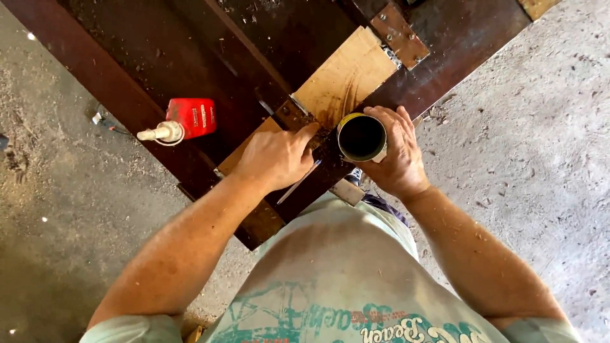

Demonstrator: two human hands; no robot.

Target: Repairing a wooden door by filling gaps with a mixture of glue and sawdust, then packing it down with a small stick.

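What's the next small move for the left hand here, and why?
Probably dip the brush into the open can. The right hand steadies that can on the dark wood panel, and the left hand rests beside it, fingers on the lighter wood patch that looks partly stained.

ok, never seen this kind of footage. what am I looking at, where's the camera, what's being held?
There is no machine here: a person works with two bare hands, and the single camera sits on their head, looking straight down past their shirt. The right hand grips an open round can with a dark inside. The left hand rests on a dark wooden panel, its fingertips at a pale bare-wood patch, with a thin stick-like tool under it; what kind of tool is too unclear to tell. A red bottle with a white nozzle lies on the panel to the left. Below is a dusty concrete floor.
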